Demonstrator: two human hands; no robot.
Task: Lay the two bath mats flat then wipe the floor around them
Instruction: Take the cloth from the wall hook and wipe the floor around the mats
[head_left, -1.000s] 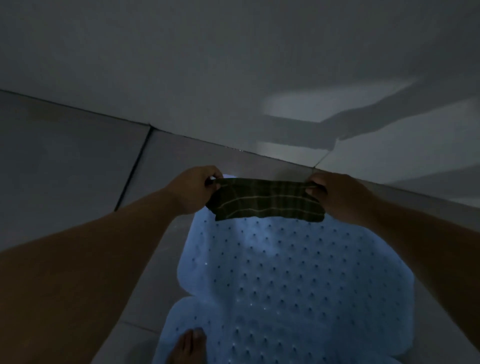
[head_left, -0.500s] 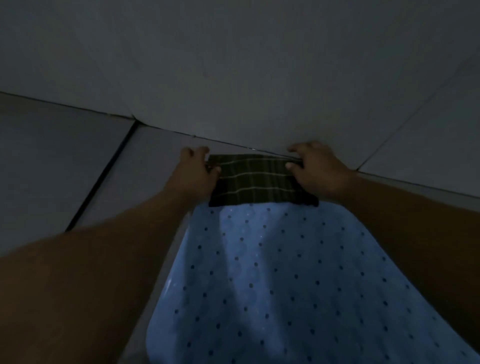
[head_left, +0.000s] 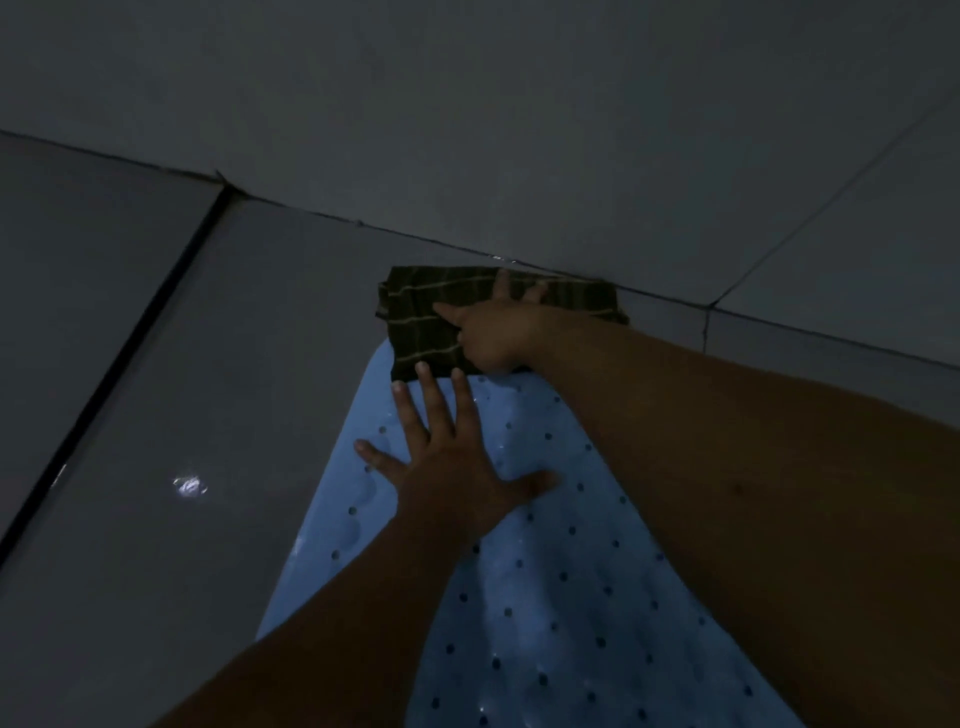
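Left hand (head_left: 447, 467): open flat, fingers spread, palm down on the far end of the blue bath mat (head_left: 545, 597). It grips nothing; the fingertips lie just short of the cloth's near edge.

Right hand (head_left: 498, 327): palm down on the dark checked cloth (head_left: 426, 317), fingers extended and loosely splayed. It presses on the cloth rather than closing round it; index finger points left across the fabric. The right forearm crosses above the mat from the lower right.

Cloth: folded, dark with pale stripes, lying on the floor (head_left: 234, 364) against the base of the wall (head_left: 519, 130), its far edge at the floor-wall joint. Its near edge meets or slightly overlaps the far end of the mat; which, cannot tell.

Bath mat: light blue, dotted with small holes, lying flat on the floor tiles, running from the cloth toward the lower edge of the view. Only one mat in view.

Floor: grey glossy tiles, dark grout line (head_left: 130, 353) to the left, small bright reflection (head_left: 189, 486) left of the mat. Scene dim.
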